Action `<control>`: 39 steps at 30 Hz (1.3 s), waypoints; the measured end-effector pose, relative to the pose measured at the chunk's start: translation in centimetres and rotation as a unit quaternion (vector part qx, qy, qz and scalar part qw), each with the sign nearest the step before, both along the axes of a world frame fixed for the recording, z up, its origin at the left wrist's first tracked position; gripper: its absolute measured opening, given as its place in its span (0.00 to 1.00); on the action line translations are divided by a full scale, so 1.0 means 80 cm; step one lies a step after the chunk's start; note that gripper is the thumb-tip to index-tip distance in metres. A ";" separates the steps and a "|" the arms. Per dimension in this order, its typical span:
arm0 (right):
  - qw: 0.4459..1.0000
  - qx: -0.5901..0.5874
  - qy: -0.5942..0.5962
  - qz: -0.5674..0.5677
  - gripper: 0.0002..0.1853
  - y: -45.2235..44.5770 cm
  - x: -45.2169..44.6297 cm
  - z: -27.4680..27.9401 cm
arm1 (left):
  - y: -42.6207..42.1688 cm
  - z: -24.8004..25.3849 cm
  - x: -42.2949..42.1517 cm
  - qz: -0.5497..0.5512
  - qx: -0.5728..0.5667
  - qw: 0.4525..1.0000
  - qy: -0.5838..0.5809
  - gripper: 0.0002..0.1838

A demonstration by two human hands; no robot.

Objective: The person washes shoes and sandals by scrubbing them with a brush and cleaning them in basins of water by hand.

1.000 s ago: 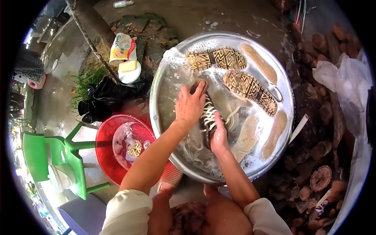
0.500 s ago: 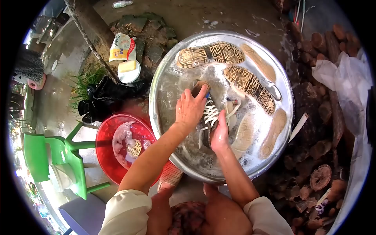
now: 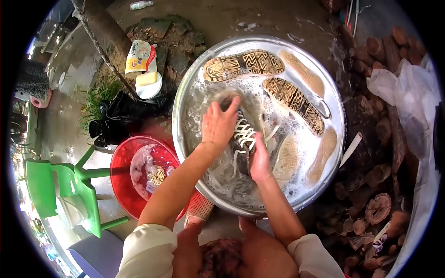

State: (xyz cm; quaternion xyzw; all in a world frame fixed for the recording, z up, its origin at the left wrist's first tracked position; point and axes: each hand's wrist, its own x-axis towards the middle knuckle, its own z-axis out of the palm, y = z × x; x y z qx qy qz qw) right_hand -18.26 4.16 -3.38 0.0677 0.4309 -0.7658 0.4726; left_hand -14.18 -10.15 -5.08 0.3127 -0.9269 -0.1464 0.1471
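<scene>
A dark lace-up shoe (image 3: 244, 132) with loose white laces is in sudsy water in a large metal basin (image 3: 181, 155). At the shoe's far end, my left hand (image 3: 217, 125) closes on a rounded brown, brush-like thing (image 3: 227, 99), blurred by motion. My right hand (image 3: 260, 160) grips the shoe's right side near the laces, its fingers partly hidden. Two patterned-sole shoes (image 3: 244, 64) (image 3: 294, 104) float sole up beyond my hands. Tan insoles (image 3: 303, 72) (image 3: 323, 155) lie along the basin's right side, and a pale sole-shaped piece (image 3: 286, 157) is near my right hand.
Left of the basin stand a red basin (image 3: 121, 194) with suds and a green chair (image 3: 41, 185). Black boots (image 3: 123, 113), a yellow bar (image 3: 146, 78) on a white dish, and a detergent packet (image 3: 139, 58) lie beyond. Cut logs (image 3: 378, 208) are stacked at the right.
My left hand and the brown thing have shifted slightly left, and the brown thing is now blurred. My right hand stays on the shoe. The whole view has shifted slightly.
</scene>
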 end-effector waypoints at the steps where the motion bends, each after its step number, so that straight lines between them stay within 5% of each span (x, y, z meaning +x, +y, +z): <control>1: 0.990 0.050 0.109 0.078 0.27 0.002 -0.002 -0.002 | 0.001 0.009 0.005 0.039 0.048 0.998 0.001 0.23; 5: 0.868 0.280 0.332 0.242 0.26 0.014 -0.005 -0.064 | -0.002 -0.018 0.052 0.139 0.164 0.976 0.026 0.32; 9: 0.957 0.255 0.112 0.078 0.18 0.002 -0.018 -0.082 | 0.038 0.013 0.084 0.088 0.375 0.920 0.074 0.29; 10: 0.983 0.176 0.008 0.054 0.16 0.006 -0.022 -0.106 | 0.060 0.020 0.094 0.039 0.341 0.936 0.079 0.30; 12: 0.974 0.222 -0.018 0.036 0.17 0.007 -0.023 -0.077 | 0.102 0.039 0.119 0.004 0.369 0.930 0.000 0.31; 14: 0.981 0.175 -0.086 -0.015 0.22 -0.003 -0.020 -0.059 | 0.121 0.025 0.127 -0.122 0.172 0.978 0.007 0.32; 17: 0.985 0.159 -0.057 -0.025 0.25 -0.019 -0.017 -0.020 | 0.089 0.030 0.088 -0.075 0.042 0.996 0.030 0.33; 20: 0.990 0.135 -0.030 -0.027 0.27 -0.034 -0.012 0.007 | 0.046 0.044 0.051 -0.109 0.045 0.992 0.037 0.30; 24: 0.988 0.075 -0.133 -0.021 0.33 -0.020 -0.032 -0.047 | 0.062 0.065 0.048 -0.034 0.150 0.986 0.058 0.29; 28: 0.995 0.034 -0.096 -0.019 0.32 -0.007 -0.032 -0.052 | 0.106 0.047 0.123 -0.174 0.048 0.984 0.000 0.30; 30: 0.984 0.132 -0.110 -0.057 0.31 -0.012 -0.030 -0.053 | 0.100 0.032 0.128 -0.124 0.087 0.988 -0.008 0.32; 32: 0.987 0.084 -0.133 -0.045 0.29 -0.003 -0.026 -0.079 | 0.072 0.039 0.098 -0.002 0.229 0.972 0.051 0.29; 34: 0.988 0.088 -0.129 -0.019 0.30 0.008 -0.021 -0.084 | 0.033 0.032 0.070 0.035 0.254 0.966 0.012 0.28; 36: 0.986 0.162 -0.034 -0.013 0.34 0.012 0.001 -0.033 | 0.009 -0.004 0.058 0.105 0.261 0.958 0.060 0.28; 39: 0.979 0.098 -0.156 -0.086 0.30 0.030 -0.002 -0.113 | 0.011 -0.092 0.063 0.097 0.408 0.896 0.147 0.28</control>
